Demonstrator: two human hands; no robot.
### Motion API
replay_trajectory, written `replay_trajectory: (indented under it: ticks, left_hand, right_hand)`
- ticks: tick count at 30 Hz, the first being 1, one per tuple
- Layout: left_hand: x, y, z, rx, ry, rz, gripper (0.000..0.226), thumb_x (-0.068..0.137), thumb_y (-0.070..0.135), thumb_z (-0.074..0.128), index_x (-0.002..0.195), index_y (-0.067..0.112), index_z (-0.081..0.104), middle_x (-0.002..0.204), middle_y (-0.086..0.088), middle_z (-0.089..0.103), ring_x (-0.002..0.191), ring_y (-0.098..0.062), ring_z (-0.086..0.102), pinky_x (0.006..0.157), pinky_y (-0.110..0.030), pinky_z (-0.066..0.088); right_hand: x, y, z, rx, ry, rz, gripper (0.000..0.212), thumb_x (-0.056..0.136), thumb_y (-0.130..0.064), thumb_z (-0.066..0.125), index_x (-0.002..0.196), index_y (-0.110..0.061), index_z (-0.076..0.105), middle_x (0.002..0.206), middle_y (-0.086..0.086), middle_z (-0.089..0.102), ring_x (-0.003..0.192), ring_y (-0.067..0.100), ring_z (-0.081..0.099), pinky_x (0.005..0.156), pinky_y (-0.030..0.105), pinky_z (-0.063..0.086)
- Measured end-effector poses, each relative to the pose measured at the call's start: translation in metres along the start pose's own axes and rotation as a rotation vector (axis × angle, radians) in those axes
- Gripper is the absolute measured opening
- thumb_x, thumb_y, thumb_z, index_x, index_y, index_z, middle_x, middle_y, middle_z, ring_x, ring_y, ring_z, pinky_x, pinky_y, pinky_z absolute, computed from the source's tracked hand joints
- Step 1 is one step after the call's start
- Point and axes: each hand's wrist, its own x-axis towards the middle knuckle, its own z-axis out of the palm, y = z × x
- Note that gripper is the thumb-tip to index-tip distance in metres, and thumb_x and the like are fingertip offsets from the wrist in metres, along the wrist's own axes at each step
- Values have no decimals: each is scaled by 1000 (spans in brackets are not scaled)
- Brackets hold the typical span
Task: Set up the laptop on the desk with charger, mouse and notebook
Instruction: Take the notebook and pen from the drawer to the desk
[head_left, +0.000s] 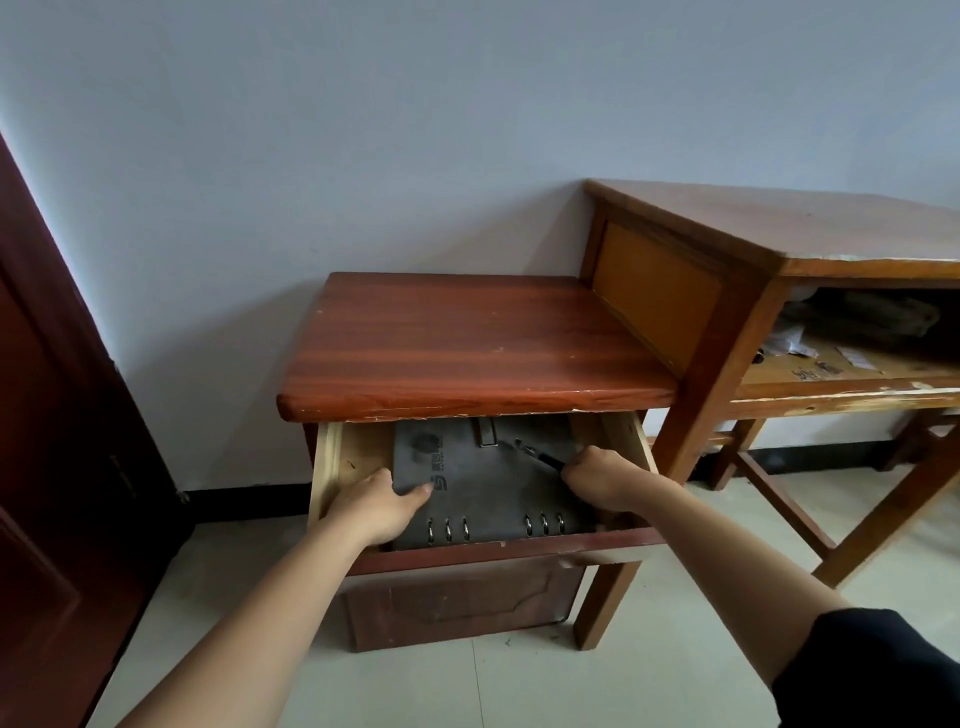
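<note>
A dark grey ring-bound notebook (488, 483) lies in the pulled-out drawer (328, 467) of a small red-brown cabinet (467, 343). My left hand (376, 506) grips the notebook's left edge, thumb on top of the cover. My right hand (597, 475) is closed on the notebook's right side, where a black pen (540, 456) sits on the cover. The metal rings face me at the drawer's front. No laptop, charger or mouse is in view.
A taller wooden desk (810, 228) stands to the right against the wall, with dark items and papers on its open shelf (852, 364). A dark door (57, 467) is at the left. Pale tiled floor (519, 686) lies below.
</note>
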Motion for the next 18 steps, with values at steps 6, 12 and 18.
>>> replay_trajectory:
  ticks: [6, 12, 18]
  left_hand:
    - [-13, 1, -14, -194, 63, 53, 41, 95, 52, 40, 86, 13, 45, 74, -1, 47, 63, -16, 45, 57, -30, 30]
    - [-15, 4, -26, -578, 108, 32, 36, 91, 38, 60, 73, 13, 41, 73, -6, 43, 67, -21, 46, 62, -30, 44]
    - [-37, 9, -40, -768, 10, -1, 52, 81, 33, 74, 116, -3, 59, 118, -12, 62, 106, -30, 62, 85, -37, 53]
  right_hand:
    - [-7, -1, -2, 108, 82, -18, 23, 99, -20, 38, 91, -14, 58, 81, 3, 59, 72, 17, 56, 60, 27, 41]
    - [-26, -5, -15, 41, 239, -96, 36, 99, -18, 39, 66, -16, 52, 66, 2, 53, 59, 16, 49, 52, 28, 35]
    - [-59, -8, -14, 1, 435, -68, 32, 99, -21, 33, 72, -17, 51, 70, 4, 57, 62, 20, 53, 51, 31, 34]
